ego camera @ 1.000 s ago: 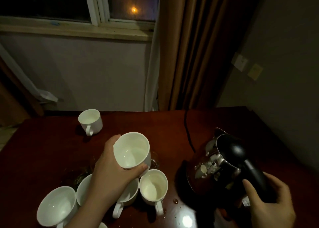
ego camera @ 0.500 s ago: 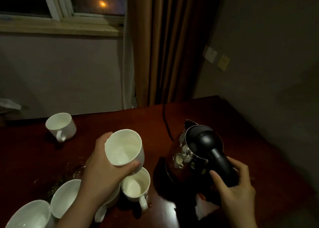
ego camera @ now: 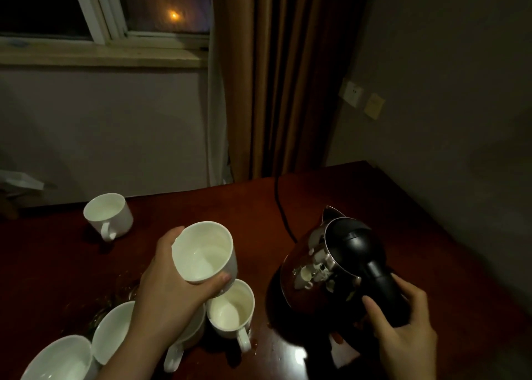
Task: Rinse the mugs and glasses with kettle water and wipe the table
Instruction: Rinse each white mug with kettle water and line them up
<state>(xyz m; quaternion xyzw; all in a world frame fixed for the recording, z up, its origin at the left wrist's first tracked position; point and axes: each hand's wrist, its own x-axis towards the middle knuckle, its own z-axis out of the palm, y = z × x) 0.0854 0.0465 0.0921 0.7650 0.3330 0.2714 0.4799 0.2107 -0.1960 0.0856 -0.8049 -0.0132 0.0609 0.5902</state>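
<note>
My left hand [ego camera: 169,287] grips a white mug [ego camera: 205,251] around its body and holds it tilted above the table, its mouth turned toward me. My right hand [ego camera: 403,330] curls around the black handle of a steel kettle [ego camera: 325,267], which stands on its dark base at the right of the table. Under the raised mug stands another white mug [ego camera: 230,310] with its handle toward me. Two more white mugs [ego camera: 112,328] lie at the lower left, partly hidden by my arm. A single mug [ego camera: 108,214] stands at the back left.
The dark red table [ego camera: 431,235] carries water drops near its front edge. A black cord [ego camera: 280,207] runs from the kettle base to the back edge by the brown curtain [ego camera: 276,77]. A clear glass [ego camera: 126,284] shows faintly behind my left hand. A wall stands close on the right.
The view has swung left and right between frames. My right hand has settled further round the kettle handle. The mug stays held in my left hand at about the same height.
</note>
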